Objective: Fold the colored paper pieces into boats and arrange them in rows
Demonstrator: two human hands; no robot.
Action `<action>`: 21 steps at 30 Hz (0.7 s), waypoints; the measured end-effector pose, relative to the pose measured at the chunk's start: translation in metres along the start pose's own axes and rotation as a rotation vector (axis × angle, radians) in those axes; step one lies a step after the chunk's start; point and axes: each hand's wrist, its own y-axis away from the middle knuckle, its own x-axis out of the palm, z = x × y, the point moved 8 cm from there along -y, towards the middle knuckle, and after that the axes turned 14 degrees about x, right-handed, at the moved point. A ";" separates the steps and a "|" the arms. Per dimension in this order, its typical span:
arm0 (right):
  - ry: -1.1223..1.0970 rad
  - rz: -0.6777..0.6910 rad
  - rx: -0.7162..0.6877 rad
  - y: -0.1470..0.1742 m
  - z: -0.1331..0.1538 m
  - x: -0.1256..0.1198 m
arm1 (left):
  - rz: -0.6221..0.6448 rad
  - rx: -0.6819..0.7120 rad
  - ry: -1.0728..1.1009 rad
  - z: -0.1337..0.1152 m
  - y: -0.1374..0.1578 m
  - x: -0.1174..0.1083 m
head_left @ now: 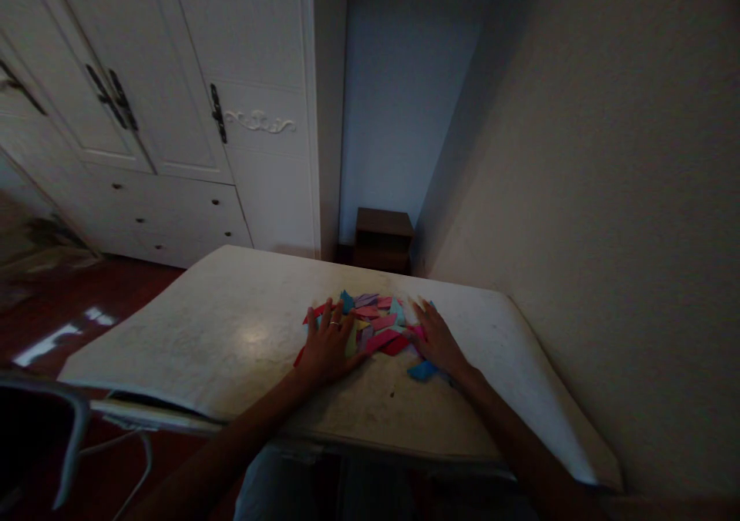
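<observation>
A loose pile of folded paper pieces (pixel 382 323) in pink, red, purple, yellow and blue lies on the pale table top (pixel 248 305). My left hand (pixel 328 344) rests over the left side of the pile with its fingers spread; a ring is on one finger. Over the right side lies my right hand (pixel 439 342), its fingers stretched forward. A blue piece (pixel 422 370) sits just below the right palm, near its edge. Both hands seem to touch the pieces, and some of these are hidden beneath them.
A white wardrobe (pixel 271 189) with dark handles stands beyond the table on the left. A small brown cabinet (pixel 384 221) is in the far corner. The wall (pixel 624 220) runs close along the table's right side. At the lower left is a chair-like frame (pixel 72 444).
</observation>
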 end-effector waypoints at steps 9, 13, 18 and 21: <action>0.054 0.049 0.021 -0.008 0.057 0.031 | 0.074 -0.025 0.069 0.022 0.002 0.009; 0.106 0.066 0.031 -0.013 0.077 0.036 | 0.043 0.001 0.072 0.033 0.010 0.002; 0.139 0.096 -0.032 -0.018 0.105 0.047 | -0.010 0.012 0.053 0.055 0.028 -0.006; 0.137 0.092 -0.092 -0.021 0.124 0.055 | -0.044 0.010 0.038 0.070 0.042 -0.008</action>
